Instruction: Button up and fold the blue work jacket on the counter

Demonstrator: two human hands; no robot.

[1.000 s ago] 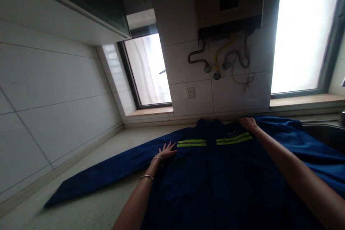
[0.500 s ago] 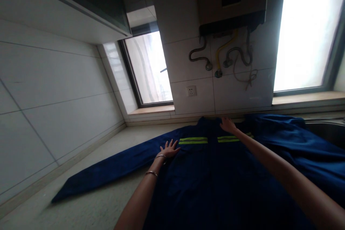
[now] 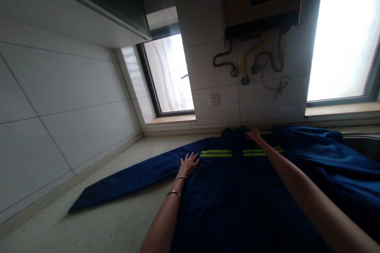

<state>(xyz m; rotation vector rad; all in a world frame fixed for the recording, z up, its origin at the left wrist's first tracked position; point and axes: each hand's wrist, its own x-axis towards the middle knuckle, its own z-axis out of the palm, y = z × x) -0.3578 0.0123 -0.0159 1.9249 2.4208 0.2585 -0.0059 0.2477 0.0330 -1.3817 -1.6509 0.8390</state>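
A dark blue work jacket (image 3: pixel 231 189) with yellow-green reflective stripes lies spread over the countertop, its collar toward the wall. One sleeve stretches out flat to the left; the other side lies in folds to the right. My left hand (image 3: pixel 189 163), with two bracelets on the wrist, rests flat on the jacket near the left armpit, fingers spread. At the right side of the collar, my right hand (image 3: pixel 253 134) has its fingers closed on the cloth. The fingertips there are partly hidden.
The pale countertop (image 3: pixel 118 221) meets tiled walls at the left and back. A sink (image 3: pixel 363 144) shows at the right edge. Above hang a water heater (image 3: pixel 263 4) with hoses and a wall cabinet (image 3: pixel 89 0). Two windows flank the heater; a socket (image 3: pixel 214 99) is below.
The view has shifted slightly, so the scene sits a little further right. My left hand's fingers are less spread. My right hand remains at the collar, its fingers now more closed.
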